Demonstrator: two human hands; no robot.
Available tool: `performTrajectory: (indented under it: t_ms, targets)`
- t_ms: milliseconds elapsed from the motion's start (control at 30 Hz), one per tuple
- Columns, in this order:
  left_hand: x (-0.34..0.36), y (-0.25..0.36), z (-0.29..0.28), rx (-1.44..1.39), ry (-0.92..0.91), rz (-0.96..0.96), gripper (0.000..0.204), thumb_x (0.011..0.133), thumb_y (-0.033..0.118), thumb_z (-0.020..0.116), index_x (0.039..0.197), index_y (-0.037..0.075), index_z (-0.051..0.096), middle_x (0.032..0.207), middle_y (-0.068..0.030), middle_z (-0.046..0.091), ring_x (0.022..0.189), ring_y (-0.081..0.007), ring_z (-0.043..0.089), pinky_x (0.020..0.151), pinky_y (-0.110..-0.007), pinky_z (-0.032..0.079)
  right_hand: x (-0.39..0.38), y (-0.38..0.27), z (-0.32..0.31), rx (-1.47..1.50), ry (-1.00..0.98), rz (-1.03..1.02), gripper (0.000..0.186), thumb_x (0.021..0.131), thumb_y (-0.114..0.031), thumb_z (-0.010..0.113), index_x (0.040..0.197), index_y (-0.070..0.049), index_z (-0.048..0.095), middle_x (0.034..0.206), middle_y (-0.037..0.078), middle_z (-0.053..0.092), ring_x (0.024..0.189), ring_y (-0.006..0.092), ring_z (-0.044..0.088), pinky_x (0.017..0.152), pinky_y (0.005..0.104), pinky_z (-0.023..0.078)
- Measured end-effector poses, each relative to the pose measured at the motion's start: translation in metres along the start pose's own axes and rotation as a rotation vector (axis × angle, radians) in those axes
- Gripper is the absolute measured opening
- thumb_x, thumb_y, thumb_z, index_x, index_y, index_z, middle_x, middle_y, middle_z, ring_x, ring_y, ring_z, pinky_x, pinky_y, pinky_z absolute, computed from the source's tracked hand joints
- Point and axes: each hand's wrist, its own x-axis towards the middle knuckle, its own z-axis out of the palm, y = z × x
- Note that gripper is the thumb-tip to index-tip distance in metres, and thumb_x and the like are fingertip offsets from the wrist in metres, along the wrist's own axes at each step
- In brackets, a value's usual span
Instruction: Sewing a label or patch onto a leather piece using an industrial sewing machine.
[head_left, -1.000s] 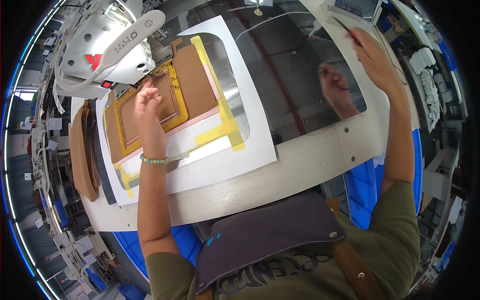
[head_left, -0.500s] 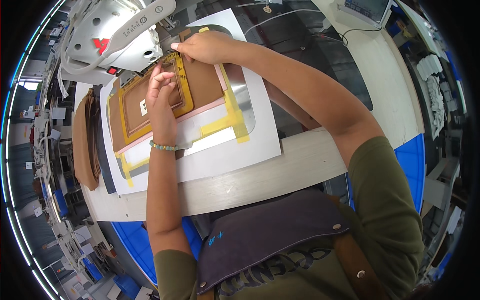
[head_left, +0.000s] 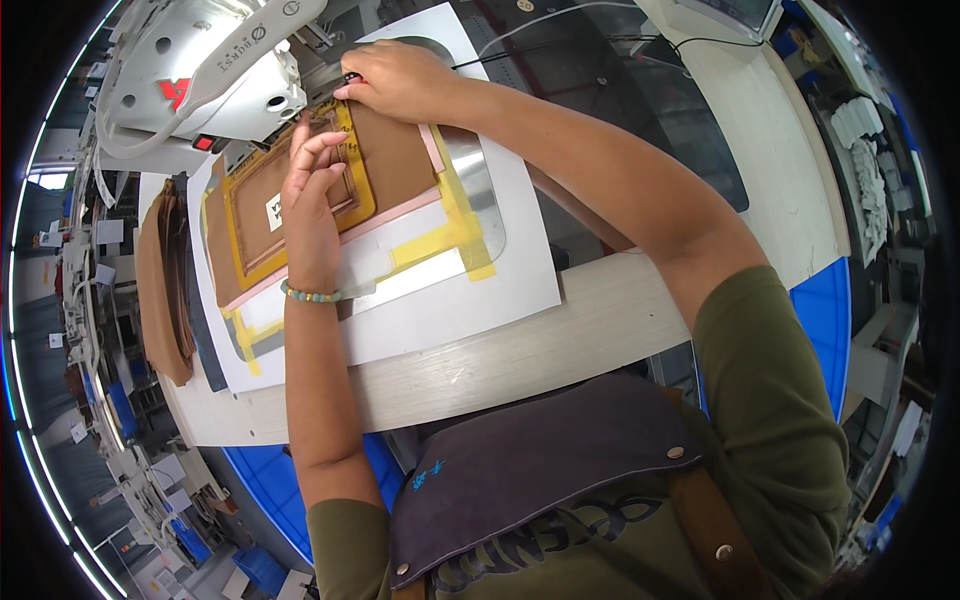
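Note:
A white sewing machine head (head_left: 215,85) stands at the upper left. Under it lies a flat template (head_left: 470,215) with a brown panel (head_left: 395,150), a yellow-edged frame (head_left: 362,185) and yellow tape. My left hand (head_left: 312,200) is over the frame, index finger stretched toward the needle area, the other fingers loosely bent and apart. Beyond the panel's far edge, my right hand (head_left: 405,82) has its fingers bent together. A small black thing (head_left: 351,78) shows at its fingertips; its kind cannot be made out.
Beneath the template is a white sheet (head_left: 525,270) on the pale table (head_left: 520,335). Brown pieces (head_left: 165,285) hang in a stack at the left. A screen (head_left: 730,15) stands at the far right, with a dark cable (head_left: 700,41). Blue cloth or bins (head_left: 820,330) show below the table.
Machine, template and hands all appear slightly farther left in the picture. My right hand has turned a little, and the black thing now shows at its fingertips. My left hand keeps nearly the same pose.

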Motion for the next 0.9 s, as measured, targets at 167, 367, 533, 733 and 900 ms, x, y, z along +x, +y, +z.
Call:
performTrajectory:
  t_ms: [167,367,533,733,900]
  targets:
    - [0.0016,-0.0042,-0.0052,-0.031,-0.012,-0.007,0.039,0.090,0.001,0.047,0.122,0.003,0.069,0.173,-0.0149,0.012,0.115,-0.0072,0.061,0.101,-0.026,0.045,0.0034,0.0015,0.0074,0.086,0.013,-0.034,0.035,0.097,-0.039,0.066,0.096,-0.004,0.062,0.093,0.013,0.067,0.097,0.0347,0.062,0.085,0.0460,0.050]
    - [-0.0004,0.0029,0.0018,0.048,-0.037,-0.003,0.039,0.089,0.001,0.047,0.122,0.005,0.068,0.173,-0.0161,0.011,0.116,-0.0083,0.061,0.100,-0.026,0.046,0.0032,0.0043,0.0077,0.160,0.032,-0.055,0.032,0.095,-0.035,0.070,0.094,-0.004,0.062,0.089,0.012,0.066,0.094,0.0344,0.062,0.083,0.0454,0.049]
    - [-0.0006,0.0023,-0.0002,0.070,-0.051,-0.029,0.039,0.091,0.003,0.047,0.124,0.002,0.066,0.173,-0.0125,0.013,0.135,-0.0130,0.050,0.107,-0.027,0.040,0.0041,0.0045,0.0105,0.192,0.053,-0.070,0.030,0.094,-0.032,0.071,0.093,-0.004,0.062,0.089,0.012,0.066,0.093,0.0341,0.062,0.082,0.0452,0.048]
    - [-0.0007,0.0028,0.0023,0.086,-0.054,-0.016,0.039,0.091,0.003,0.047,0.124,0.003,0.066,0.173,-0.0106,0.013,0.127,-0.0085,0.052,0.099,-0.024,0.042,0.0051,0.0038,0.0099,0.215,0.067,-0.085,0.029,0.093,-0.031,0.072,0.092,-0.004,0.061,0.089,0.012,0.065,0.092,0.0338,0.061,0.082,0.0449,0.048]
    - [-0.0004,0.0005,0.0011,0.126,-0.042,-0.015,0.038,0.091,0.001,0.047,0.123,0.005,0.066,0.173,-0.0088,0.014,0.097,-0.0007,0.053,0.080,-0.019,0.042,0.0066,0.0034,0.0089,0.232,0.076,-0.096,0.030,0.092,-0.032,0.073,0.091,-0.004,0.061,0.088,0.012,0.065,0.092,0.0335,0.061,0.082,0.0447,0.048]
